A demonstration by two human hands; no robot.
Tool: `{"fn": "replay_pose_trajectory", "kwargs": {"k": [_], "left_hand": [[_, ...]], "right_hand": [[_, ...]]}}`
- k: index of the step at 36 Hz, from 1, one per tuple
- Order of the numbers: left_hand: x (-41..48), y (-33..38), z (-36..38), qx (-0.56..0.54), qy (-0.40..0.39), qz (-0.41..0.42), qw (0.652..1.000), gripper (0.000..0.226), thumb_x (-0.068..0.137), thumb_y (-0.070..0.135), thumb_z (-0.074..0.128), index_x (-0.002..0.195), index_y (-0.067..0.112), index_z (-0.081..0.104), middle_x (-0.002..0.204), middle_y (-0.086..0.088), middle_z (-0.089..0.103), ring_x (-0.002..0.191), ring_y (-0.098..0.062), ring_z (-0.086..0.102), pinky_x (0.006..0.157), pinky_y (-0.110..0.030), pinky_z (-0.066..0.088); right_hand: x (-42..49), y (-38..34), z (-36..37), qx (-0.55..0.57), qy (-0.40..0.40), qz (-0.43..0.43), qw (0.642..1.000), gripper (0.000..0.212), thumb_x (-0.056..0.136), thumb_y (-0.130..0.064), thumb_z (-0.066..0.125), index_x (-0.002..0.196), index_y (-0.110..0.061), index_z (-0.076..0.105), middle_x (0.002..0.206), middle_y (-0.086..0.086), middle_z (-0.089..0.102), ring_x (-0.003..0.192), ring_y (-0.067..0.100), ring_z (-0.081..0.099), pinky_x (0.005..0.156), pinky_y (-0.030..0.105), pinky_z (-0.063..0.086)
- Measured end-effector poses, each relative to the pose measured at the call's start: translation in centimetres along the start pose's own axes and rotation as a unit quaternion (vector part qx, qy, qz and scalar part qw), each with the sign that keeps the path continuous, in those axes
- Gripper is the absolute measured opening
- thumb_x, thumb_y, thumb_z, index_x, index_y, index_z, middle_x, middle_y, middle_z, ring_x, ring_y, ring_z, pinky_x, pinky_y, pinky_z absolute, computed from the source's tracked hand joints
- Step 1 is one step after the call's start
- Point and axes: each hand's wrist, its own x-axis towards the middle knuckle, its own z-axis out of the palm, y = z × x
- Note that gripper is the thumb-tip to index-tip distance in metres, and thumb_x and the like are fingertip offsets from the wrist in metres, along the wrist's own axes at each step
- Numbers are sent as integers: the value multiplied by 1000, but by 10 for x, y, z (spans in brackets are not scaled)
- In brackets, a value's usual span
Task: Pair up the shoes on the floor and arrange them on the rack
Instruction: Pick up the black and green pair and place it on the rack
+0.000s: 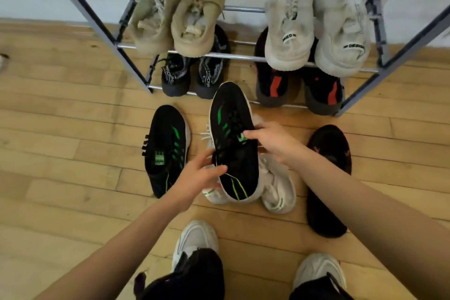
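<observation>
A black shoe with green stripes (231,114) is lifted above the floor, toe pointing at the rack. My left hand (197,175) grips its left side near the heel and my right hand (272,139) holds its tongue. Its match, another black and green shoe (168,146), lies on the floor to the left. Under the held shoe lie white shoes (277,187), partly hidden. A dark shoe (328,178) lies on the floor at the right. The metal rack (136,68) stands ahead.
On the rack sit a beige pair (175,14) and a white pair (316,29) above, a black patterned pair (192,75) and a black and red pair (299,87) below. My own feet in pale shoes (194,238) stand at the bottom. Wooden floor spreads left.
</observation>
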Motion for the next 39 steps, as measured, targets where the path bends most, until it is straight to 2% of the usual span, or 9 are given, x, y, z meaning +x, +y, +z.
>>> {"fn": "replay_pose_trajectory", "kwargs": {"k": [5, 10, 14, 18, 21, 27, 33, 36, 39], "left_hand": [[-4, -4, -44, -43, -4, -11, 999, 53, 83, 7, 67, 130, 19, 46, 117, -4, 65, 98, -17, 69, 74, -30, 58], [-8, -8, -86, -117, 64, 21, 991, 38, 85, 3, 60, 122, 13, 58, 112, -7, 70, 100, -23, 68, 72, -32, 58], [-10, -18, -131, -116, 153, 19, 981, 37, 87, 2, 57, 117, 22, 61, 110, 2, 70, 100, -19, 66, 72, -33, 53], [-12, -34, -170, -82, 195, -11, 977, 37, 86, 2, 55, 108, 31, 63, 105, 6, 72, 102, -18, 64, 73, -36, 48], [-10, -48, -183, -80, 211, -38, 974, 36, 86, 2, 55, 104, 32, 64, 103, 6, 72, 103, -20, 63, 75, -38, 48], [-3, -56, -187, -114, 195, -53, 973, 37, 86, 1, 53, 102, 32, 65, 104, 7, 73, 104, -18, 63, 74, -36, 49], [-3, -56, -190, -122, 189, -48, 973, 39, 87, -2, 51, 102, 32, 63, 108, 3, 71, 105, -17, 62, 75, -36, 51], [-5, -57, -192, -128, 189, -46, 973, 40, 88, -3, 49, 107, 31, 61, 112, 2, 69, 106, -18, 61, 75, -36, 51], [-7, -58, -192, -136, 191, -45, 971, 39, 89, -2, 50, 108, 31, 61, 113, 1, 69, 107, -18, 61, 75, -36, 51]], "right_hand": [[14, -13, 51, -6, -38, -17, 999, 19, 88, -11, 62, 107, -9, 65, 100, 7, 70, 84, 16, 65, 65, 25, 50], [21, -29, 103, 19, -79, -6, 997, 27, 92, -19, 58, 116, -6, 64, 112, 11, 68, 103, 26, 63, 97, 43, 49], [26, -38, 127, 122, -154, 83, 977, 22, 98, -29, 47, 112, -14, 57, 99, 8, 62, 89, 21, 59, 87, 38, 49], [34, -25, 145, 31, -142, 143, 979, 47, 98, -15, 47, 142, -10, 34, 146, 10, 38, 131, 26, 38, 107, 38, 31], [39, -14, 157, -12, -136, 176, 975, 55, 96, -11, 48, 147, -11, 25, 153, 10, 27, 139, 27, 26, 112, 41, 24], [48, -8, 178, -52, -121, 181, 975, 56, 91, -12, 56, 143, -9, 35, 145, 10, 41, 130, 28, 40, 109, 44, 35], [47, 2, 185, -175, -98, 93, 975, 52, 78, -7, 72, 125, -6, 50, 127, 11, 56, 114, 26, 53, 85, 30, 45], [38, 6, 187, -232, -81, 40, 969, 71, 67, -13, 83, 124, -11, 41, 124, 7, 52, 105, 21, 49, 80, 30, 41], [28, 9, 189, -242, -137, 81, 957, 91, 71, -10, 79, 138, -21, 19, 133, 8, 44, 116, 27, 48, 81, 40, 48]]}}
